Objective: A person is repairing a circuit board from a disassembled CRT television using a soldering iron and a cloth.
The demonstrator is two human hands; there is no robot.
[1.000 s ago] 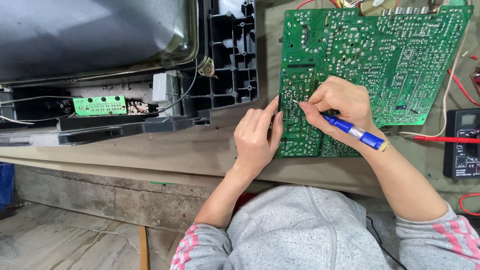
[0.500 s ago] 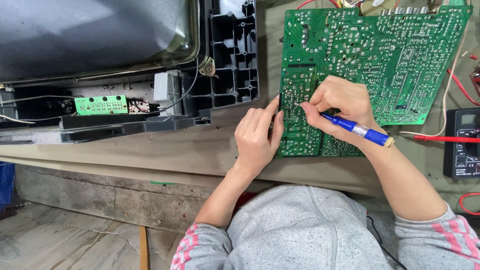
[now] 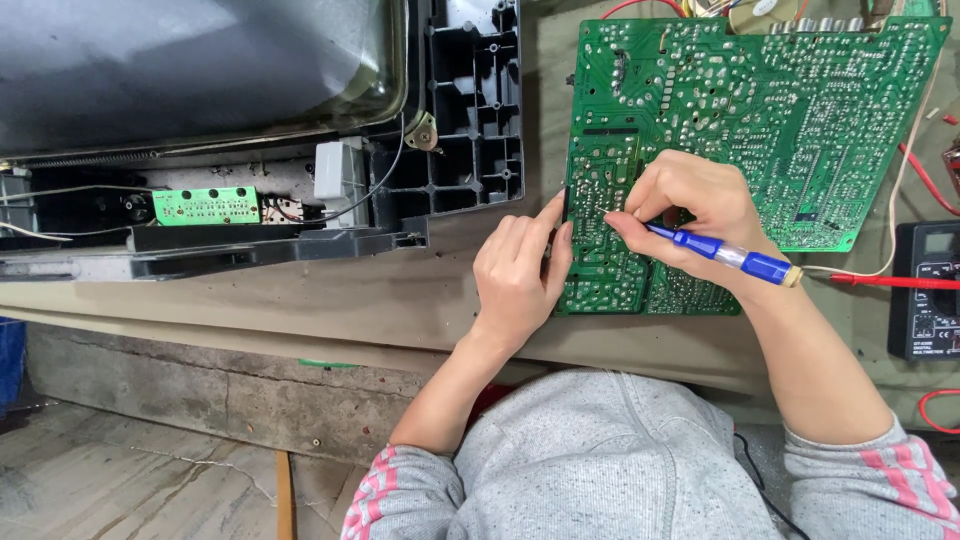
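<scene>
The work in hand looks like probing or touching up joints on the solder side of the large green circuit board [image 3: 760, 130], which lies flat on the olive-covered bench [image 3: 300, 300], its near-left corner under both hands. To do this well, I judge the tip should meet one joint only, since the pads sit close together; the board should stay pinned so it does not slide, and the tool should be kept steeply angled so the fingers do not hide the spot.

The right hand [image 3: 690, 205] is closed in a pen grip around a blue-handled tool [image 3: 725, 255], probably a tester screwdriver, its tip hidden under the fingers against the board. The left hand [image 3: 515, 275] is loosely curled and holds nothing; its forefinger stretches to the board's left edge while the other fingertips rest on the lower-left corner.

A black multimeter [image 3: 925, 290] with a red lead [image 3: 880, 281] sits to the right, and an opened tube television [image 3: 200, 90] to the left
</scene>
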